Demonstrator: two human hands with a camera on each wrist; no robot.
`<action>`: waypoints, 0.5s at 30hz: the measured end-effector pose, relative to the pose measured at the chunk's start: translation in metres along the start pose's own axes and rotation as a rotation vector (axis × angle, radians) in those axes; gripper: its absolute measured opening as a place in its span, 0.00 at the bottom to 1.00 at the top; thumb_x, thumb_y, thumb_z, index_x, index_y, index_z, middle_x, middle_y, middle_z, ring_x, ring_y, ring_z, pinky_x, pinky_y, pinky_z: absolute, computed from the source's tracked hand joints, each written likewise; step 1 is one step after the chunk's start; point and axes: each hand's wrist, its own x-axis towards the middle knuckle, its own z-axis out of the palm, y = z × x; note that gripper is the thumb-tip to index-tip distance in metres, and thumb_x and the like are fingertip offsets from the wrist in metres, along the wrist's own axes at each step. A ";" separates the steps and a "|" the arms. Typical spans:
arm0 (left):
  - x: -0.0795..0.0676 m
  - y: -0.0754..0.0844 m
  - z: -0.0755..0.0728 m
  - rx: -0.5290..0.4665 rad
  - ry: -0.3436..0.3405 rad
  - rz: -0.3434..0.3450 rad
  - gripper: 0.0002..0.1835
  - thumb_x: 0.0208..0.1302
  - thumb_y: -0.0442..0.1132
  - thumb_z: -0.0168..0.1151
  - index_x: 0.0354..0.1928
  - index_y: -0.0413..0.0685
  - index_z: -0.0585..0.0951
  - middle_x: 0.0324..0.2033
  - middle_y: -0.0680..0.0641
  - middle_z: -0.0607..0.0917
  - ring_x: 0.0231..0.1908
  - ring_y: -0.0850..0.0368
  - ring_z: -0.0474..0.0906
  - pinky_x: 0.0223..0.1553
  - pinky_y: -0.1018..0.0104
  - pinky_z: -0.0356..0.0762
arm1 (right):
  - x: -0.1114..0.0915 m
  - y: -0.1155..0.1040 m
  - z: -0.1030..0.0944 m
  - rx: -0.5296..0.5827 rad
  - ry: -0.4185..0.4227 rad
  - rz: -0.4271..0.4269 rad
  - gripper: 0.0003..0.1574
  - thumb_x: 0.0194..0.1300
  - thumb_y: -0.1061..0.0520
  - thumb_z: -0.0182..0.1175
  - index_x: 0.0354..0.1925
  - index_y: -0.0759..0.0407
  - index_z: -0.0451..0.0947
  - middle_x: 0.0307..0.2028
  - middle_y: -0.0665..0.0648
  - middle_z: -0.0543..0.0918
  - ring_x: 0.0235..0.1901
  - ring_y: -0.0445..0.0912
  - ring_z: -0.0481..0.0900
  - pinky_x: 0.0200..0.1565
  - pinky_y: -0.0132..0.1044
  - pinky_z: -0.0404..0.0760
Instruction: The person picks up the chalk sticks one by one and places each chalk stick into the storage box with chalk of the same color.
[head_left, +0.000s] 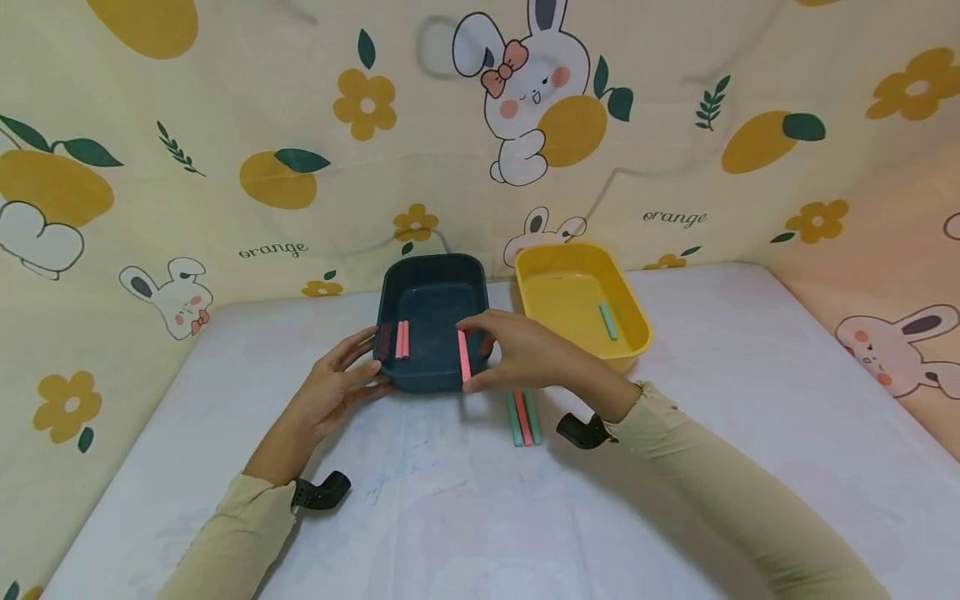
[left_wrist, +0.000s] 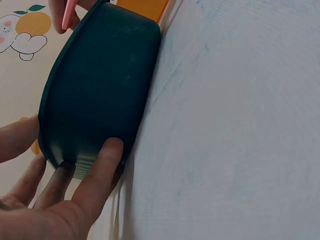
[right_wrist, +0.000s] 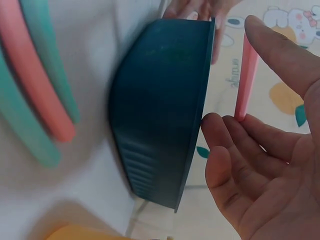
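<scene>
My right hand (head_left: 521,350) pinches a slim pink stick (head_left: 464,356) by its two ends, thumb on one end and fingertips on the other. It is held over the right side of a dark blue-green basin (head_left: 427,383). Two more pink sticks (head_left: 402,340) lie side by side in the basin's left part. At the basin's left end, my left hand (head_left: 335,387) rests its spread fingers against the outer wall and rim. In the left wrist view, one fingertip (left_wrist: 114,146) touches the long side wall.
A yellow basin (head_left: 637,333) stands to the right, with a green stick (head_left: 608,321) in it. In front, two green sticks (head_left: 516,421) and a pinkish-red stick (head_left: 522,419) lie on the white-covered table (head_left: 450,517). A patterned cloth (head_left: 300,125) hangs behind.
</scene>
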 end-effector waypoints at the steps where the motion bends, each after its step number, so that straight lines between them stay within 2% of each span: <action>1: 0.000 0.000 0.000 0.000 0.001 -0.001 0.36 0.71 0.30 0.56 0.77 0.58 0.59 0.79 0.45 0.52 0.57 0.55 0.76 0.64 0.45 0.72 | 0.002 -0.001 0.001 -0.003 -0.003 0.000 0.55 0.49 0.36 0.76 0.71 0.49 0.67 0.54 0.50 0.79 0.50 0.45 0.78 0.47 0.36 0.83; 9: 0.002 0.000 0.000 0.011 0.015 -0.010 0.36 0.72 0.29 0.55 0.77 0.59 0.59 0.78 0.46 0.53 0.62 0.50 0.73 0.64 0.45 0.73 | 0.019 -0.007 0.004 0.004 -0.033 0.007 0.54 0.50 0.37 0.76 0.71 0.50 0.67 0.63 0.52 0.75 0.54 0.45 0.77 0.55 0.40 0.83; 15: 0.001 -0.001 0.001 0.018 0.019 -0.010 0.35 0.72 0.29 0.54 0.77 0.60 0.59 0.79 0.46 0.52 0.68 0.43 0.67 0.64 0.46 0.73 | 0.032 -0.012 0.007 0.005 -0.027 0.009 0.53 0.51 0.37 0.75 0.70 0.50 0.68 0.64 0.52 0.75 0.57 0.46 0.77 0.58 0.42 0.81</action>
